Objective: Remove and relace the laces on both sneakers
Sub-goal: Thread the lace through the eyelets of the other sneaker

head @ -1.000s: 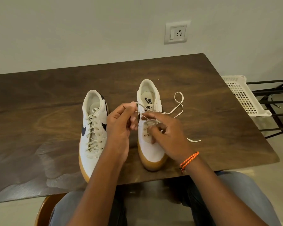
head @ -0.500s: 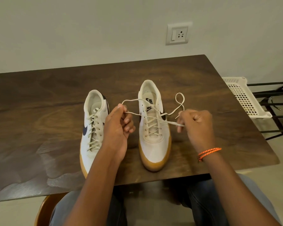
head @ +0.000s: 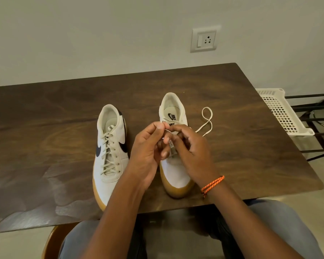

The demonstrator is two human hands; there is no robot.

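Hands rejoined, left hand pinching lace

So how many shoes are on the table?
2. The left shoe stands alone on the table, fully laced. The right shoe stands beside it, partly covered by the left hand and right hand, which pinch its lace.

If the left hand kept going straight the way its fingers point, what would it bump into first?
Probably the right hand. The left hand points its fingertips rightward over the right sneaker, where both hands pinch the lace almost touching. Depth is hard to judge from one view.
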